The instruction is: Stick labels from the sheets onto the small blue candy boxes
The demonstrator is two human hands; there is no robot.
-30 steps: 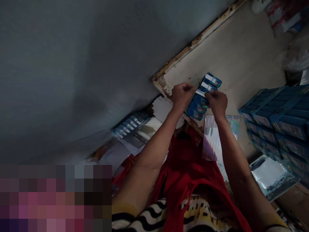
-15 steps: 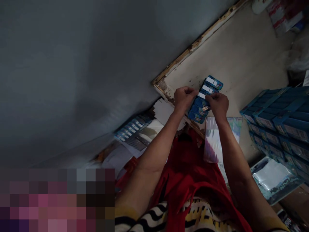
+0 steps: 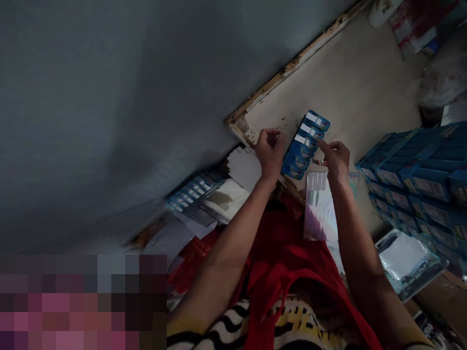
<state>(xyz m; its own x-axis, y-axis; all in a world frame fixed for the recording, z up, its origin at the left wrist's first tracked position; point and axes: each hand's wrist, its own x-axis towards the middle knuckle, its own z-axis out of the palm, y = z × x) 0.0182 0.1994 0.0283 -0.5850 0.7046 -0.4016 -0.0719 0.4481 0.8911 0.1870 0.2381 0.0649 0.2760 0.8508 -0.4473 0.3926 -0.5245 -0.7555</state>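
A row of small blue packs (image 3: 298, 154) lies slanting across the table in front of me. White labels (image 3: 307, 129) show on the three farthest packs, while the nearer ones have none visible. My left hand (image 3: 270, 151) hovers just left of the row, fingers loosely curled and apart, nothing seen in them. On the other side, my right hand (image 3: 335, 158) has its index finger and thumb close to the third pack. A small shiny strip (image 3: 318, 162) sticks out from its fingers; its kind is unclear. Below lies an iridescent sheet (image 3: 315, 211) with pale strips on it.
Blue boxes (image 3: 419, 170) are stacked at the right, beside a plastic-wrapped pack (image 3: 404, 262). More blue packs with white labels (image 3: 193, 192) and papers (image 3: 242, 167) lie at the left, by the grey wall (image 3: 109, 97). The table's edge (image 3: 270, 87) is chipped.
My left hand has drawn away leftward from the third pack and its fingers have parted. My right hand has shifted back off that pack, uncovering its white label. The view has moved slightly.
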